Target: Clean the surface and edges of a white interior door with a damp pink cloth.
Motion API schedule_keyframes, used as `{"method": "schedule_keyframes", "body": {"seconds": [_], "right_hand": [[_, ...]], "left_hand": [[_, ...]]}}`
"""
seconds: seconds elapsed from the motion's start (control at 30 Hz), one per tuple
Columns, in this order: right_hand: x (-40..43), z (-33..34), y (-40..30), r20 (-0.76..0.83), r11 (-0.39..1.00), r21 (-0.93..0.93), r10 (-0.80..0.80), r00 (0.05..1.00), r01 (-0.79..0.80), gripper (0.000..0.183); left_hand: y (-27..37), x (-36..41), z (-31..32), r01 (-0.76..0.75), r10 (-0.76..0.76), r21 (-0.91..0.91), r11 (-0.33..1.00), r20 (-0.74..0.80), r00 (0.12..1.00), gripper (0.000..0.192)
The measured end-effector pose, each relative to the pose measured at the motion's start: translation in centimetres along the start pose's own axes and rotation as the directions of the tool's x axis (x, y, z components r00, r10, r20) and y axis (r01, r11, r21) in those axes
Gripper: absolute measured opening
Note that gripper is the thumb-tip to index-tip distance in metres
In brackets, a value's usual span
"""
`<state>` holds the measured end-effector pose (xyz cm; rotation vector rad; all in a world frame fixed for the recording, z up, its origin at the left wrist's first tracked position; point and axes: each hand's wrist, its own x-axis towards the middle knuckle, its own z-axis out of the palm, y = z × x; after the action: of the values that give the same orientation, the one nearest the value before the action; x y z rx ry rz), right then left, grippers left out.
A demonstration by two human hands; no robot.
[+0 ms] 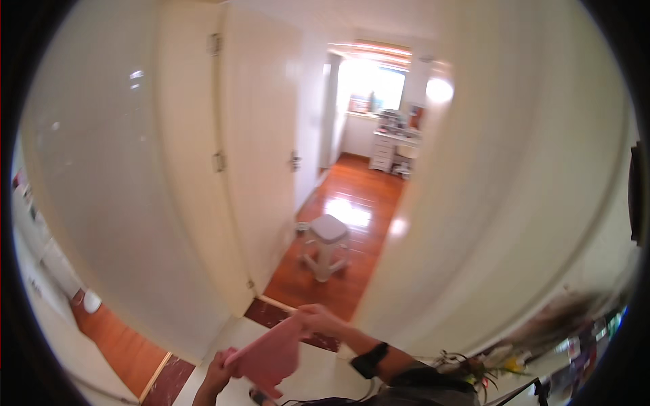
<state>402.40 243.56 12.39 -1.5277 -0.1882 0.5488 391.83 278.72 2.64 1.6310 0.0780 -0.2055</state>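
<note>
A pink cloth (pixel 271 358) hangs between my two hands, low in the view. My left hand (pixel 219 369) grips one upper corner of it, and my right hand (pixel 316 320) pinches the other corner, a little higher and to the right. The cloth is stretched along its top edge and droops below. A black band (pixel 369 359) is wrapped round my right forearm. Part of one foot shows beneath the cloth.
Ahead, past an open white door (pixel 261 152), a plastic stool (pixel 327 248) stands on the wooden floor (pixel 325 198). A white drawer unit (pixel 382 152) is by the window. A plant (pixel 469 369) is at the lower right; another doorway lies left.
</note>
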Motion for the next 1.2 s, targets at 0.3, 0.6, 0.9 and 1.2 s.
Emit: {"method": "schedule_keyframes", "body": {"seconds": [0.3,0.6,0.9,1.2], "right_hand": [[6.9,3.6,-5.3,0.051,0.954,0.273,0.115,0.992,-0.124,0.027],[20.2,8.1,-10.3,-0.007,0.831,0.548,0.116,0.993,-0.093,0.037],[33.2,9.3,-6.8,-0.176,0.644,-0.558,-0.709,0.683,0.524,0.039],[49.4,-0.8,-15.9,-0.517,0.568,0.538,-0.361,0.777,0.622,0.039]], "left_hand": [[-2.2,22.4,-1.3,-0.362,0.389,0.501,0.786,0.055,0.92,0.028],[8.2,26.5,-4.2,0.443,0.075,-0.552,0.707,0.68,0.729,0.06],[15.2,32.9,-6.6,0.332,0.114,-0.739,0.586,0.481,0.869,0.064],[19.4,37.6,-12.5,0.196,0.005,-0.493,0.848,0.376,0.927,0.073]]}}
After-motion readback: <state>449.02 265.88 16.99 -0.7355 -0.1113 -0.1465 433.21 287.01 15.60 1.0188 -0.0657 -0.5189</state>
